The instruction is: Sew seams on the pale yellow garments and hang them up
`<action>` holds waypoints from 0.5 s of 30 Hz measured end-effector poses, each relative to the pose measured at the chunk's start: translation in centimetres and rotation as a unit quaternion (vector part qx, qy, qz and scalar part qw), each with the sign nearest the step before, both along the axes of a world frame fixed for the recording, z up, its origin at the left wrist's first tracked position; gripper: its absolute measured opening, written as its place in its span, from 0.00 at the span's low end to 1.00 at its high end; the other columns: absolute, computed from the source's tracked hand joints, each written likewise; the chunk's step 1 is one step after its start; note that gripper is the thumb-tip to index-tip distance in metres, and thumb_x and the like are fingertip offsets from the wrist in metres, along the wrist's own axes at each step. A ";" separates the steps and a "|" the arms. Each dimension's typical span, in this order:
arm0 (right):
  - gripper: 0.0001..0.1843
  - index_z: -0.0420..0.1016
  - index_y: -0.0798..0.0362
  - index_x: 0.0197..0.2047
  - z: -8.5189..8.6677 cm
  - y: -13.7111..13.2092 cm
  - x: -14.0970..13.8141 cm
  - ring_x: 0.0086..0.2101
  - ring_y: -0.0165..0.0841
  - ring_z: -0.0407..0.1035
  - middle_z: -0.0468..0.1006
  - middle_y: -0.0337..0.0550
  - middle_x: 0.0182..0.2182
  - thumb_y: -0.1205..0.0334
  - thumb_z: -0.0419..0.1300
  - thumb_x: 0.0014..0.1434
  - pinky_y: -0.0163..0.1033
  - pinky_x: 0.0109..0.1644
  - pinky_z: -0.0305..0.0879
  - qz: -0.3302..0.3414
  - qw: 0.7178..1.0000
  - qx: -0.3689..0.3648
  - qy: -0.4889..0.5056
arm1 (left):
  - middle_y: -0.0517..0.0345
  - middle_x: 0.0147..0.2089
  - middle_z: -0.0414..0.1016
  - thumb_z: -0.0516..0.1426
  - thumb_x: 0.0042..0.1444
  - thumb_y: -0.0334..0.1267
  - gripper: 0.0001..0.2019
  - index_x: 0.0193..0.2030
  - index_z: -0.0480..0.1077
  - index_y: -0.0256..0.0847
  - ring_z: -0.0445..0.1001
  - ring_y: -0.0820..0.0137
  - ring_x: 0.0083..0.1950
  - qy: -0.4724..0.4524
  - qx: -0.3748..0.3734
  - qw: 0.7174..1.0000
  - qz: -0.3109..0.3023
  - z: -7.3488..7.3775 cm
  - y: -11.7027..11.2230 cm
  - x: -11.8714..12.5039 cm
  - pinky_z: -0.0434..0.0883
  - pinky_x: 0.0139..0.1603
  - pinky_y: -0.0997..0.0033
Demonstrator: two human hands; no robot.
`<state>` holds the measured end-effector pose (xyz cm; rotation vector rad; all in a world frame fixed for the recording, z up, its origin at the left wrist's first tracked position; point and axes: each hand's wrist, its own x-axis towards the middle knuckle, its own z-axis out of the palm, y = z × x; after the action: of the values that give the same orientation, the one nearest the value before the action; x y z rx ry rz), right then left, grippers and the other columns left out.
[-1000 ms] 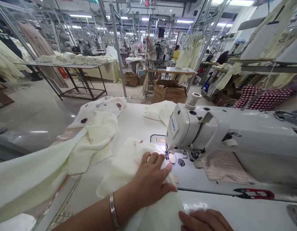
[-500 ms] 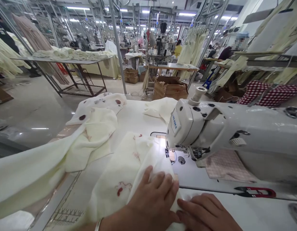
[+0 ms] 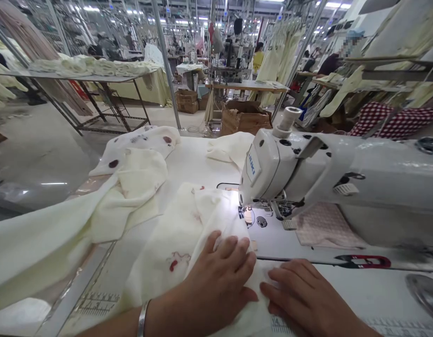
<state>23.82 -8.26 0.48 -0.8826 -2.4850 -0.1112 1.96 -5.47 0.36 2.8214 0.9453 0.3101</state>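
Lying spread, unclenched, on the cream cloth (image 3: 160,241), the left hand (image 3: 219,281) might pucker it if the right hand (image 3: 302,292), grip unclear, tugs unevenly

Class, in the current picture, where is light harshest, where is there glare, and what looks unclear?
Head view: bright light beside the sewing machine bleaches part of the cream cloth under the left hand; head view: a glare streak on the floor at left, and highlights along the machine's top; head view: a pixelated patch over the head of a person at right.
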 end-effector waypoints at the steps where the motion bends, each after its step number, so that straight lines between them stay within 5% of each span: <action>1: 0.09 0.75 0.51 0.37 0.0 -0.1 0.0 0.33 0.31 0.68 0.79 0.39 0.34 0.65 0.52 0.63 0.40 0.40 0.61 0.003 1.000 0.015 -0.006 | 0.51 0.64 0.57 0.46 0.64 0.49 0.22 0.60 0.57 0.40 0.55 0.58 0.60 0.001 0.000 1.000 0.000 0.0 0.0 0.0 0.44 0.61 0.49; 9: 0.16 0.75 0.48 0.36 0.7 1.0 0.4 0.32 0.27 0.70 0.80 0.31 0.39 0.67 0.47 0.66 0.37 0.41 0.62 0.057 0.993 0.047 -0.093 | 0.50 0.60 0.61 0.45 0.63 0.52 0.24 0.59 0.58 0.40 0.58 0.59 0.57 0.003 0.019 1.000 -0.020 0.3 1.1 -0.2 0.48 0.61 0.50; 15: 0.15 0.75 0.50 0.35 0.0 3.7 -0.7 0.30 0.29 0.68 0.80 0.35 0.37 0.66 0.47 0.66 0.39 0.38 0.59 0.035 0.997 0.048 -0.051 | 0.51 0.49 0.67 0.50 0.61 0.53 0.21 0.55 0.63 0.43 0.63 0.60 0.50 -0.001 0.037 0.999 -0.033 0.1 5.3 -0.8 0.54 0.58 0.52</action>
<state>23.15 -4.59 0.51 -0.7675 -2.5777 -0.2562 1.18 -0.22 0.48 2.9117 0.8565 0.3476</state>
